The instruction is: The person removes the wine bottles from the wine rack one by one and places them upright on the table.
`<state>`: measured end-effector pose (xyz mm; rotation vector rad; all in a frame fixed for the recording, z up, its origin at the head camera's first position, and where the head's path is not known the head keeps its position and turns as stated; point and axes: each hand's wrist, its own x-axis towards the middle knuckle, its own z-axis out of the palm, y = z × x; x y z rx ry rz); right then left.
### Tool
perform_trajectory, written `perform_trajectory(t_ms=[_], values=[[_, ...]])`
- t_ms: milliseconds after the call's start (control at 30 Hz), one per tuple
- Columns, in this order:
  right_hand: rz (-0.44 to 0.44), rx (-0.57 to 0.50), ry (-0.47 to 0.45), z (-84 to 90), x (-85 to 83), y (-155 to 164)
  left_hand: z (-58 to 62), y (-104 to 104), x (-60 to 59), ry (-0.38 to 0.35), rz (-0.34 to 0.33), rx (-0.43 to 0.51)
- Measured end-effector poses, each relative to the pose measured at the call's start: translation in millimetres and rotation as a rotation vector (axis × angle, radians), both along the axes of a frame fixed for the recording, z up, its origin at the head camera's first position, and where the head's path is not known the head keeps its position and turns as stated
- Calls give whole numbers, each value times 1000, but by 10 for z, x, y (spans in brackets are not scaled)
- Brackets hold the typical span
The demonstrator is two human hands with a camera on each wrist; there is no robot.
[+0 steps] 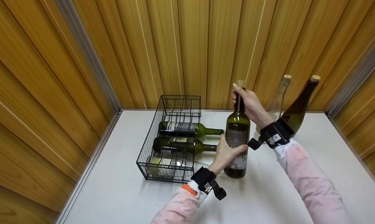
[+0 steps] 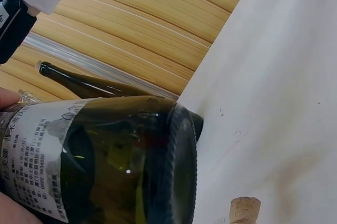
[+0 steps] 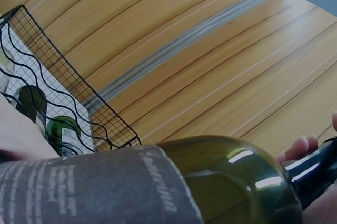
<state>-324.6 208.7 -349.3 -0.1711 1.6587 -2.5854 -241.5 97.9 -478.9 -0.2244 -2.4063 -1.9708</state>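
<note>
A green wine bottle [image 1: 237, 137] with a dark label and a cork [image 1: 241, 83] in its mouth is held nearly upright, right of the wire rack. My right hand [image 1: 249, 102] grips its neck just under the cork. The left hand [image 1: 226, 154] holds the lower body, thumb across the front and the other fingers hidden behind the glass. The left wrist view shows the bottle's base [image 2: 184, 166] and a white printed back label [image 2: 39, 155]. In the right wrist view the dark front label [image 3: 95, 190] and shoulder [image 3: 237, 176] fill the bottom.
A black wire rack [image 1: 147, 140] stands on the white table [image 1: 112, 193] with several bottles lying in it, including a green bottle [image 1: 203, 130] with its neck pointing right. Behind my right wrist stand a clear corked bottle [image 1: 279, 96] and a tall dark bottle [image 1: 302, 99]. Wood-patterned walls [image 1: 190, 56] enclose the table.
</note>
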Motion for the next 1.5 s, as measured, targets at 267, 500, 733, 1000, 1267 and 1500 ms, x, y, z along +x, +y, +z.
perform_trajectory(t_ms=[267,500,733,1000,1267,1500], values=[[-69,13,14,-32,-4,-16,-15,8,30,4,-27,-11],[-63,-17,34,-20,18,26,-11,-4,13,4,-83,-43],[-73,-51,70,21,75,159,56,-32,-8,-11,-206,-82],[-136,-32,116,16,134,393,43,-106,-36,38,-221,-135],[-211,-68,144,-86,213,780,52,-217,-65,142,-192,-71],[-343,-24,225,-174,253,1149,52,-226,-72,164,-200,-45]])
